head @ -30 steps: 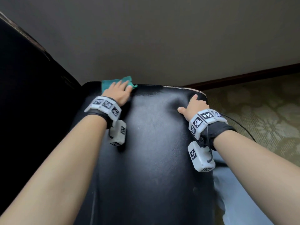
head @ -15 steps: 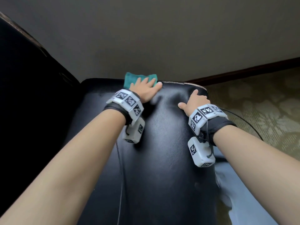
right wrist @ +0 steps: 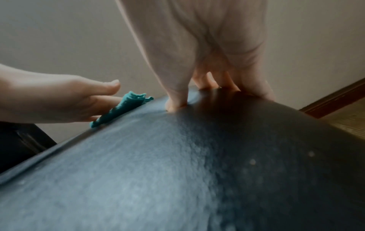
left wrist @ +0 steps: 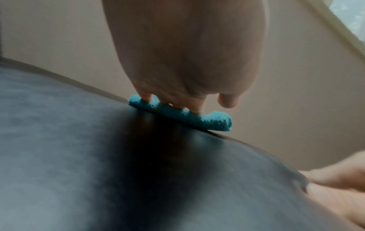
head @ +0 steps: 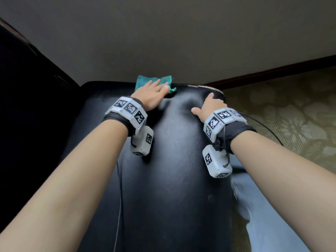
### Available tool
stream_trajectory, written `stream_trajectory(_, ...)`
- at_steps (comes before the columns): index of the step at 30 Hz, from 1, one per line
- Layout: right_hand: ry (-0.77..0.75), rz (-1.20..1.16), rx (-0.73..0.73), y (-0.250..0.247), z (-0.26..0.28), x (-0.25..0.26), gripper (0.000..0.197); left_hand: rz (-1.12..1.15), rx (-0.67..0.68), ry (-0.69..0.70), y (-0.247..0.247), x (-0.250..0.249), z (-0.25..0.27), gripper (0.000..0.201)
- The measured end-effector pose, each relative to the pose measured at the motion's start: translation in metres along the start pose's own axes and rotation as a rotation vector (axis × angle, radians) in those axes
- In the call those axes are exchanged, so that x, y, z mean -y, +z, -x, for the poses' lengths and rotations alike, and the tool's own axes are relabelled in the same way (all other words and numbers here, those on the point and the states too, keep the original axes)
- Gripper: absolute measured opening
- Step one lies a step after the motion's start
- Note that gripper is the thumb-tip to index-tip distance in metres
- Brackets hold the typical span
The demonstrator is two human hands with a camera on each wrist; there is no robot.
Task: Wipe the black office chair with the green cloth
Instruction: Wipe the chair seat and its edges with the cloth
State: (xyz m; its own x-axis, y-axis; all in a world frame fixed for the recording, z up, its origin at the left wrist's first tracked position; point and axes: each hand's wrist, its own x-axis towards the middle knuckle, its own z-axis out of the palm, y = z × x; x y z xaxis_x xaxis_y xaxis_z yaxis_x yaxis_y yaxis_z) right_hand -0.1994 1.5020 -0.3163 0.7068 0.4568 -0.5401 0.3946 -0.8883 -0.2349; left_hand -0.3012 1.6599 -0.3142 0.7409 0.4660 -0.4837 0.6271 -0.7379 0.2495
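Green cloth (head: 154, 82): soft, light, bunches easily; at top edge of black office chair (head: 174, 160). Pinned flat under straight fingers of left hand (head: 151, 94). Right hand (head: 209, 106) curled over chair's upper corner, steadying smooth, likely slippery upholstery.

My two forearms, bare to the wrist. Each wrist carries a black fabric wristband (head: 116, 119) under a white segmented plastic bracelet (head: 127, 110) whose flat facets bear black-and-white square fiducial markers. Below each bracelet hangs a white rounded plastic camera box (head: 142, 142), also marked; the right one (head: 217, 161) is joined by a short black cord. A thin black cable (head: 263, 124) loops from my right wristband, perhaps to that box.
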Motion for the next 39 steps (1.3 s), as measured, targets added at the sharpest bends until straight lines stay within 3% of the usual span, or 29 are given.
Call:
stream_trajectory(1,-0.002,-0.001,-0.001,0.000,0.000,0.000,0.081,0.019,-0.010,-0.017,-0.001,0.009,0.000,0.083)
stream_trajectory(5,0.002,-0.012,0.015,0.000,-0.005,0.001,0.082,0.018,-0.106,-0.128,-0.002,0.027,0.010,0.053)
stream_trajectory(10,-0.039,0.011,0.018,-0.001,-0.003,-0.005,0.082,0.054,-0.096,-0.209,0.003,-0.007,0.019,0.053)
stream_trajectory(19,-0.123,0.075,0.037,-0.003,-0.007,-0.027,0.091,0.103,0.024,-0.070,0.008,-0.091,0.002,0.054)
stream_trajectory(24,-0.106,0.051,0.036,0.002,-0.014,-0.026,0.084,-0.021,0.093,0.053,0.014,-0.116,0.000,0.053)
stream_trajectory(27,-0.127,0.074,0.045,0.002,-0.013,-0.031,0.090,-0.121,0.041,0.072,0.010,-0.103,0.003,0.049)
stream_trajectory(31,-0.168,0.099,0.082,-0.002,-0.010,-0.040,0.086,-0.025,-0.049,-0.084,0.000,-0.041,0.004,0.054)
stream_trajectory(35,-0.177,0.096,0.070,-0.001,-0.012,-0.039,0.085,0.004,-0.039,-0.142,-0.003,-0.011,0.006,0.088)
stream_trajectory(39,-0.176,0.072,0.042,0.002,-0.012,-0.039,0.085,0.003,-0.015,-0.186,-0.001,-0.042,0.008,0.057)
